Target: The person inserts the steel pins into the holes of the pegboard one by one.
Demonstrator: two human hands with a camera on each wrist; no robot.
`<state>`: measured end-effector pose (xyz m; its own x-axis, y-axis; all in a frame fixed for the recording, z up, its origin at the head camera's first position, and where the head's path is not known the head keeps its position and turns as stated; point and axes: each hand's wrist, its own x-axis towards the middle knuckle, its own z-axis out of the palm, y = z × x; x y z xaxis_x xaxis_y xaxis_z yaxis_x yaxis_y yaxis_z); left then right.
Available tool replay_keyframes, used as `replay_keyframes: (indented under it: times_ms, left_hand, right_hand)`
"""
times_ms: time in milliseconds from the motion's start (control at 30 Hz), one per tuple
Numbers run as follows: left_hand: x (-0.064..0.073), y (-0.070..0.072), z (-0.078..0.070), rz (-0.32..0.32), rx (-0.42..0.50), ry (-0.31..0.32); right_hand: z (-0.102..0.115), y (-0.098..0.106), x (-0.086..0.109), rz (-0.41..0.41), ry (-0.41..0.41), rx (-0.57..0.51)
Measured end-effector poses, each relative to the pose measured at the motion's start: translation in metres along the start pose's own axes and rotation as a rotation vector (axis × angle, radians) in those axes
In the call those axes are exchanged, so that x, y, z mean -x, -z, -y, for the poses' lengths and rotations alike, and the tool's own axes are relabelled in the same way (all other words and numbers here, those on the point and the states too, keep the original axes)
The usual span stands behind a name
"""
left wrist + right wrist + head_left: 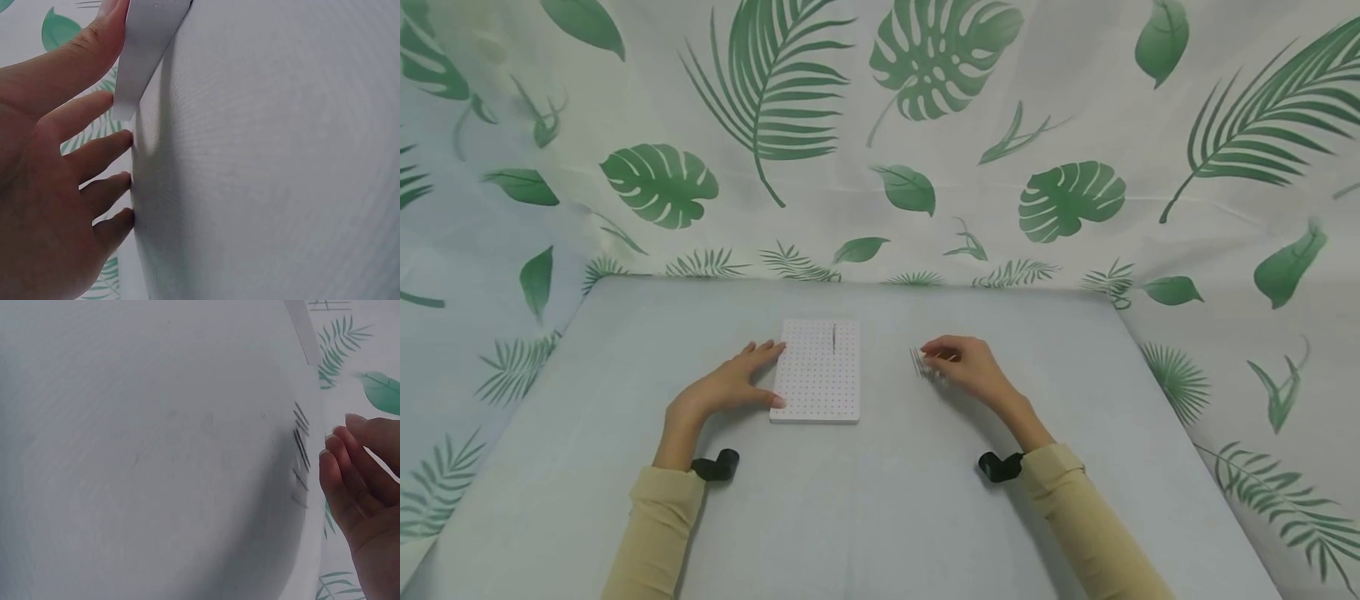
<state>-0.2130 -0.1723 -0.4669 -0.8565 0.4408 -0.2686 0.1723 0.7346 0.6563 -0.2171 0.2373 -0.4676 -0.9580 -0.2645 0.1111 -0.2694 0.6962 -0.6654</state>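
A white board with rows of small holes (812, 375) lies flat on the table. My left hand (733, 385) spreads along its left side, the thumb at the lower left corner and a fingertip at the upper left edge. In the left wrist view the thumb touches the board's side (147, 50). One thin dark pin (834, 338) shows at the board's upper right, apparently upright. My right hand (968, 367) hovers with slightly bent fingers over several thin metal pins (916, 362). These pins (301, 449) lie on the table, near the fingertips; no pin shows between the fingers.
The pale grey table (850, 508) spreads around the board and both hands. A white cloth with green leaves (827, 208) hangs behind it and at the sides. Small black wrist devices (717, 466) sit at both cuffs.
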Motion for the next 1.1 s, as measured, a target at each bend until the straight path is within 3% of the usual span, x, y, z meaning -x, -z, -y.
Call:
replay_keyframes:
  times_ms: [400, 800, 1100]
  left_hand:
    - [0.001, 0.001, -0.001, 0.001, 0.008, 0.005]
    - [0.000, 0.000, 0.001, 0.008, 0.021, 0.008]
    - [0.000, 0.000, 0.002, 0.008, 0.023, 0.002]
  right_hand:
    - [-0.013, 0.014, 0.009, -0.007, -0.023, 0.042]
    - [-0.030, 0.023, 0.017, -0.003, -0.098, 0.064]
    - [-0.036, 0.021, 0.017, 0.066, -0.130, 0.047]
